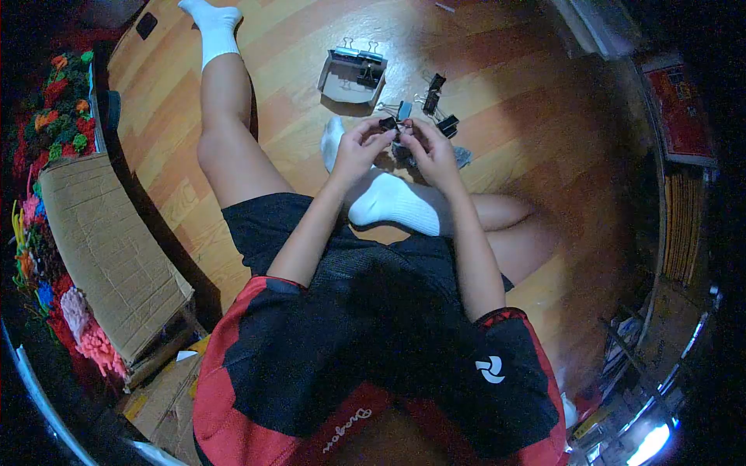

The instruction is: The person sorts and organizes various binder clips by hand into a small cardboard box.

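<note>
My left hand (362, 149) is closed in a pinch on a small black binder clip (388, 123). Close beside it, my right hand (434, 154) has its fingertips pressed together at the clip's other side, seemingly on the wire handle. Fine detail between the fingertips is too small to make out. Just beyond the hands lie several loose binder clips (433, 93) on the wooden floor. A small open box (349, 88) stands farther off, with a few binder clips at its far edge and inside.
Below the hands is a white-socked foot (396, 203) of the folded leg; the other leg stretches to the upper left. A cardboard box (115, 248) and colourful yarn pieces (58, 101) line the left side. Stacked cardboard (681, 225) stands at the right on the wooden floor (544, 116).
</note>
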The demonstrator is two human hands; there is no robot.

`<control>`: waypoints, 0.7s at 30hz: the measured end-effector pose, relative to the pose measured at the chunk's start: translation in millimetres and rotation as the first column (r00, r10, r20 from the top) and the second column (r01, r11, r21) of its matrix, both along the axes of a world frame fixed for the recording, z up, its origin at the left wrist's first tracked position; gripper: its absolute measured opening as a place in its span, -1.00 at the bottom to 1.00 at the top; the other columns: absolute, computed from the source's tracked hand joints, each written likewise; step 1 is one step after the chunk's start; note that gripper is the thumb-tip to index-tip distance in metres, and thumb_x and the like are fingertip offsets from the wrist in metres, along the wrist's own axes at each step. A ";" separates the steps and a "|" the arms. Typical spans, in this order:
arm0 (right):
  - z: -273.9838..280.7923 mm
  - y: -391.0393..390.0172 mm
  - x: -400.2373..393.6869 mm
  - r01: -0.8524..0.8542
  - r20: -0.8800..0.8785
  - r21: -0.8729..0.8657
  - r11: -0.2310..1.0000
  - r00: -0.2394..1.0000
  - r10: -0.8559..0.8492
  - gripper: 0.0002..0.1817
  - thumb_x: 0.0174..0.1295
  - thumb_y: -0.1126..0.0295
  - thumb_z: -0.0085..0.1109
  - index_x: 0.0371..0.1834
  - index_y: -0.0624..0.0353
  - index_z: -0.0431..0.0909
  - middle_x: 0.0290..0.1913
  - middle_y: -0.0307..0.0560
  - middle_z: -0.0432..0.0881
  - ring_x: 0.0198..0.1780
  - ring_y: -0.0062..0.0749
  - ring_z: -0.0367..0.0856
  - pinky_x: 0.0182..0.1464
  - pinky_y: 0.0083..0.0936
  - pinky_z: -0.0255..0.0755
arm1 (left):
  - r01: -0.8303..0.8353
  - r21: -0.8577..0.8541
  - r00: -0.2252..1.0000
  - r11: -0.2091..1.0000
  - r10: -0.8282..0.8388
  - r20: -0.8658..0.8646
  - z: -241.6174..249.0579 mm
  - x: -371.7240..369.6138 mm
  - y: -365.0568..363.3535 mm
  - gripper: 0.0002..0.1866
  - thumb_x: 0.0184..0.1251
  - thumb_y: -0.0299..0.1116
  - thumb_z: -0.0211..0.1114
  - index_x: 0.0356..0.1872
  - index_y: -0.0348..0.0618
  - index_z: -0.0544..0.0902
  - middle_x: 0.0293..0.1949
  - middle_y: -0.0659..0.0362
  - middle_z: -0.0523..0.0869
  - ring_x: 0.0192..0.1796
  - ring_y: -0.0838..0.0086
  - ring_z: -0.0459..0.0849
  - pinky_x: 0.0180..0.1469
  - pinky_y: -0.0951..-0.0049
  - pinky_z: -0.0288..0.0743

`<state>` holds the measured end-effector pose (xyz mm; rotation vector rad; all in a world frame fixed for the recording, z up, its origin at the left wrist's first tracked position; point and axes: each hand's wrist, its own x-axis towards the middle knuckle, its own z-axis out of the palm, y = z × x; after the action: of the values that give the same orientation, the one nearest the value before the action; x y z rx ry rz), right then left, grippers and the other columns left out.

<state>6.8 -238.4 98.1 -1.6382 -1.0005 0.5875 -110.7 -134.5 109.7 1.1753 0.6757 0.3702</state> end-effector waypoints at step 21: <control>14.4 -0.6 4.6 -0.042 0.251 0.125 0.991 0.968 0.010 -0.81 0.01 0.48 0.10 -0.28 0.27 0.48 -0.31 -0.03 0.54 -0.25 -0.40 0.52 -0.22 -0.54 0.39 | 0.021 0.050 0.999 0.999 -0.020 -0.029 7.9 0.9 -1.9 -0.56 0.10 -0.37 0.20 -0.01 -0.39 0.36 -0.19 0.12 0.55 -0.22 0.56 0.54 -0.16 0.59 0.42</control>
<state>11.4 -239.0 112.5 -1.6112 -1.2195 0.3296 -109.8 -136.4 117.7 1.2363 0.6818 0.3556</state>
